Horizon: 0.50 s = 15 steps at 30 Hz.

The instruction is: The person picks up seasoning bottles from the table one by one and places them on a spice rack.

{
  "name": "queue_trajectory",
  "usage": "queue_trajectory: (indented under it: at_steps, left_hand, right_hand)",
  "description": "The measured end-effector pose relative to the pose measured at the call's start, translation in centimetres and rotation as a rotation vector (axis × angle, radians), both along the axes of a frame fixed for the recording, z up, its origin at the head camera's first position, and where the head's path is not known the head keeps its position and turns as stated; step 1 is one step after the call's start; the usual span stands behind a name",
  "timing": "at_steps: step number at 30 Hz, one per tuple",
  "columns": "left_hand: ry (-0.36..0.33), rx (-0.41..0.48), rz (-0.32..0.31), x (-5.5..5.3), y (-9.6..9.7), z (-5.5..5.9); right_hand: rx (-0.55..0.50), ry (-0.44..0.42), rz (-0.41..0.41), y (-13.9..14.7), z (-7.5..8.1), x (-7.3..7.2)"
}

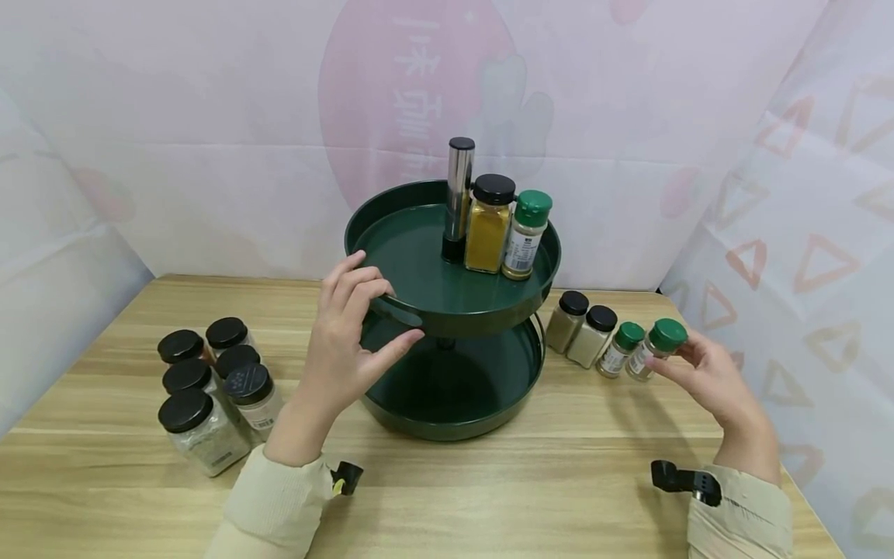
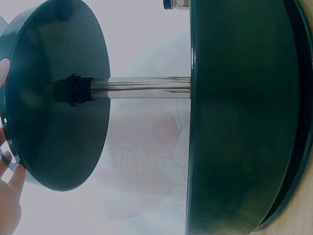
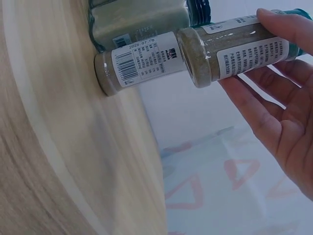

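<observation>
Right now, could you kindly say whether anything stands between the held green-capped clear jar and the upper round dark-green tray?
Yes: left of the held jar stand another green-capped clear jar and two black-capped clear jars; higher comes the tray's raised rim, with a third green-capped jar inside.

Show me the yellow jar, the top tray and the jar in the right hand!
Yellow jar (image 1: pixel 486 239): head view, its front.
Top tray (image 1: pixel 408 244): head view, its bare floor.
Held jar (image 3: pixel 253 57): right wrist view, its label.
</observation>
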<state>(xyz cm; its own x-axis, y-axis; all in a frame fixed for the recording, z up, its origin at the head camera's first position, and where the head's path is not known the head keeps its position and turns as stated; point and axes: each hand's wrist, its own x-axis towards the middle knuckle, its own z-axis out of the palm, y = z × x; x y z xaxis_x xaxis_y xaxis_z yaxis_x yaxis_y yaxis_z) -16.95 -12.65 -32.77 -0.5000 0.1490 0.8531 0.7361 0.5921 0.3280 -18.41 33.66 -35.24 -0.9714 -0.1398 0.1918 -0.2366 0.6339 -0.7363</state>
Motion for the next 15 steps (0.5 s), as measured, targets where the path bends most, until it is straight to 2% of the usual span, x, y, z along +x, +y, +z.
queue_trajectory:
  at_steps: [15]
  left_hand:
    - [-0.001,-0.001,0.001,0.0,0.0,0.0]
  right_hand:
    - [-0.022,0.083,0.066,-2.0,0.7,-0.2]
